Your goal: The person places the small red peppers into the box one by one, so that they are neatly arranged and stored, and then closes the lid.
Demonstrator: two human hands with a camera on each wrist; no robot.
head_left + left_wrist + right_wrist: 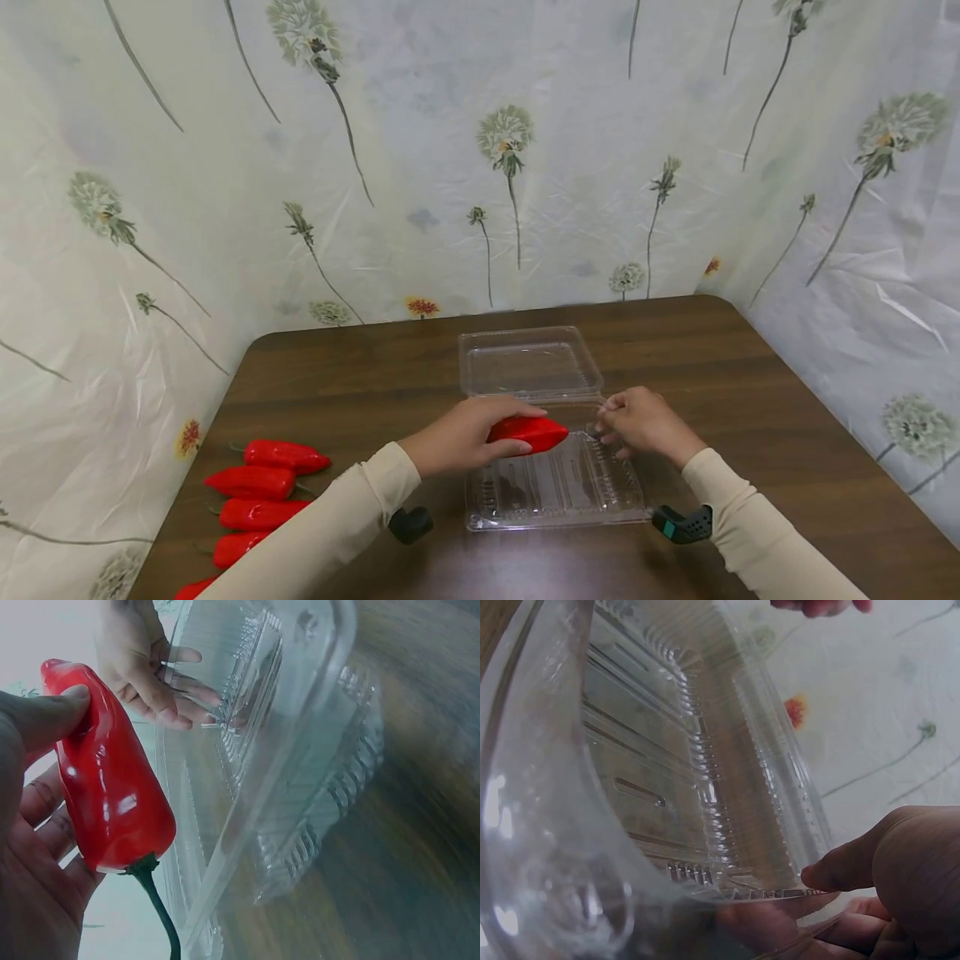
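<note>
My left hand holds a glossy red pepper above the clear plastic clamshell container. In the left wrist view the pepper hangs with its green stem downward in the picture, the thumb pressing near its tip. The right hand pinches the right side of the container's rim. In the right wrist view the thumb lies on top of that rim, with the fingers outside the wall. Behind the base, the attached lid is laid open.
Several more red peppers lie in a column at the table's left side, the nearest partly hidden by my left sleeve. The brown wooden table meets a dandelion-patterned sheet along its back edge. Both wrists carry dark camera straps.
</note>
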